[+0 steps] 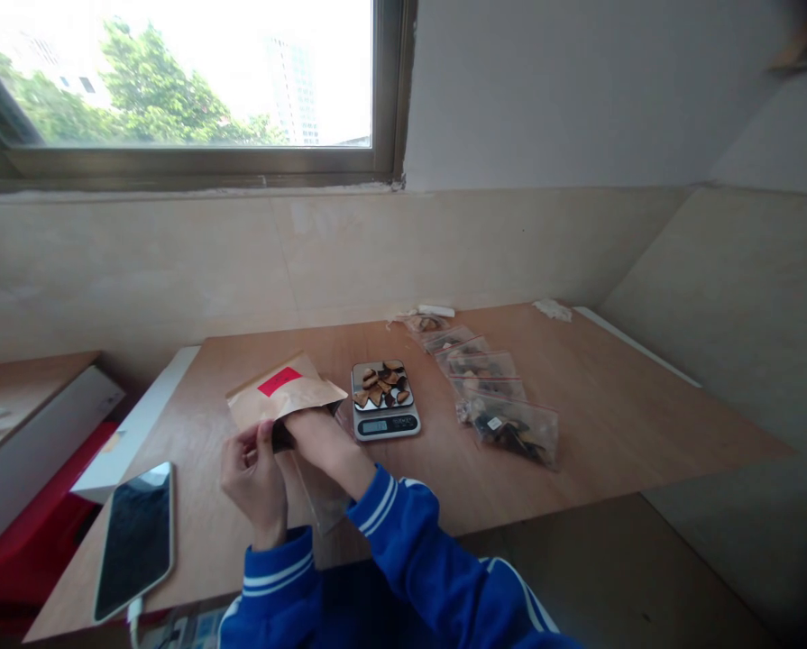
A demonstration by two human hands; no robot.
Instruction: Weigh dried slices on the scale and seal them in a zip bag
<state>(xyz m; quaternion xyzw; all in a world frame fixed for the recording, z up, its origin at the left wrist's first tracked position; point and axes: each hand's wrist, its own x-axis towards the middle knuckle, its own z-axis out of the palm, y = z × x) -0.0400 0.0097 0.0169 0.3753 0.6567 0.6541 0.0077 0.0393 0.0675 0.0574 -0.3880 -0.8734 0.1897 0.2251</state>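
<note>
My left hand (258,478) pinches the near edge of a brown kraft paper bag (312,389) with a red label. My right hand (322,442) reaches into the bag's opening, so its fingers are hidden. Just right of the bag stands a small digital kitchen scale (403,427). Brown and dark dried slices (380,386), like dried mushroom or herb pieces, lie on its metal plate. Beneath my wrists is a clear plastic bag (318,491), partly covered.
Several clear zip bags (521,433) with dried pieces lie overlapping on the right of the wooden table (612,424). A tablet (136,541) with a white cable (134,613) is at the left edge. White crumpled material (552,310) lies at the back.
</note>
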